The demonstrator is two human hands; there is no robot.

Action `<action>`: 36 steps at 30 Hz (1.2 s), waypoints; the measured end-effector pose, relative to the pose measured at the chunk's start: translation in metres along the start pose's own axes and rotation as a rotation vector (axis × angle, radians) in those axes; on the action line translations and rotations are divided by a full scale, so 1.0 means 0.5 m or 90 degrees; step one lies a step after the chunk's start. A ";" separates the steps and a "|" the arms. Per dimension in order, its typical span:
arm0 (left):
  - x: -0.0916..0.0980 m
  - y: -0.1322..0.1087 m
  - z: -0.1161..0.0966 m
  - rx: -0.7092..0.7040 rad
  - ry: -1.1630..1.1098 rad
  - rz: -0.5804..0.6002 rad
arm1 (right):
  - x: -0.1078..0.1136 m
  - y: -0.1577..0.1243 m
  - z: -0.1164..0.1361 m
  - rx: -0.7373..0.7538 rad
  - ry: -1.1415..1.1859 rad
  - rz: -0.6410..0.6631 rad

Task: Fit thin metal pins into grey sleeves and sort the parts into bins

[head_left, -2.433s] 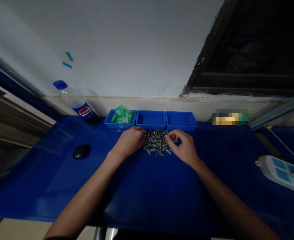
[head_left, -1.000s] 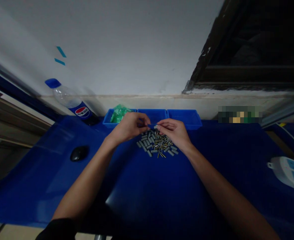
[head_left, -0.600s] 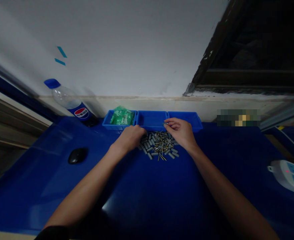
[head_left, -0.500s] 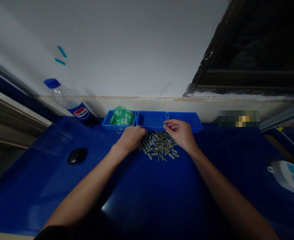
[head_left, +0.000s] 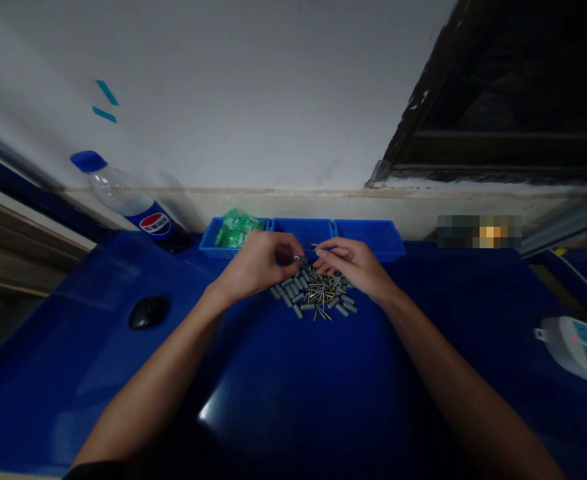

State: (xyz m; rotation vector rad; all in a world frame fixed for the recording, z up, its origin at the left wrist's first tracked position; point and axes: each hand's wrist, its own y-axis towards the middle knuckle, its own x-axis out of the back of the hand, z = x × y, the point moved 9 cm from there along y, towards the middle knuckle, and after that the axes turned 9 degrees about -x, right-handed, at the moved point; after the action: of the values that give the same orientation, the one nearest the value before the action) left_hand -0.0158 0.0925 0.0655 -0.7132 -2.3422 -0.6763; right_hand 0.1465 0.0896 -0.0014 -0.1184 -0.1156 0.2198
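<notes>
Above a loose pile, my left hand [head_left: 260,263] pinches a small grey cylinder [head_left: 300,259] between thumb and fingertips. Facing it from the right, my right hand [head_left: 350,265] is closed on a thin metal pin [head_left: 315,246], whose tip points left. A short gap separates the two held pieces. Below lie several grey cylinders [head_left: 297,311] on the blue table surface [head_left: 293,373]. Mixed among them is a heap of thin gold and silver pins [head_left: 324,288], partly covered by my right fingers.
Three joined blue bins stand behind the pile: the left bin [head_left: 213,252] holds a green plastic bag [head_left: 238,229], beside the middle bin [head_left: 303,230] and right bin [head_left: 368,233]. A Pepsi bottle [head_left: 156,223] and black mouse [head_left: 148,312] are left; a white power strip [head_left: 573,347] is right.
My left hand has risen from the pile, turned, and now shows a grey cylinder at its fingertips. My right hand has shifted slightly left with the pin. The view has moved slightly.
</notes>
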 end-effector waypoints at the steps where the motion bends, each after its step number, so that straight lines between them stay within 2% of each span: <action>1: 0.000 -0.001 0.001 0.005 -0.039 -0.019 | -0.008 0.000 -0.006 -0.021 0.029 0.027; 4: -0.008 -0.002 0.002 0.008 -0.112 -0.031 | -0.025 -0.004 -0.017 -0.057 0.102 0.077; 7: -0.017 -0.002 0.001 0.006 -0.134 -0.027 | -0.030 -0.007 -0.017 -0.055 0.143 0.081; 13: -0.013 0.002 0.010 0.029 -0.046 -0.026 | -0.027 -0.004 -0.012 -0.041 0.106 0.039; 15: -0.016 0.000 0.023 0.038 0.039 0.019 | -0.017 -0.001 -0.010 -0.025 0.085 -0.005; 19: -0.048 -0.017 0.055 0.032 0.209 0.193 | 0.015 0.004 -0.012 0.004 0.100 -0.103; 23: -0.071 -0.033 0.076 0.078 0.289 0.273 | 0.026 0.008 -0.013 0.019 0.108 -0.119; 36: -0.087 -0.033 0.078 0.108 0.391 0.260 | 0.029 0.000 0.003 0.001 0.072 -0.105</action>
State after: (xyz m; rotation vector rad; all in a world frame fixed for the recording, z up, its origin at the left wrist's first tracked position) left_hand -0.0114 0.0901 0.0049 -0.7478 -1.6081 -0.4267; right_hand 0.1603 0.0930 0.0016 -0.1182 -0.0122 0.0491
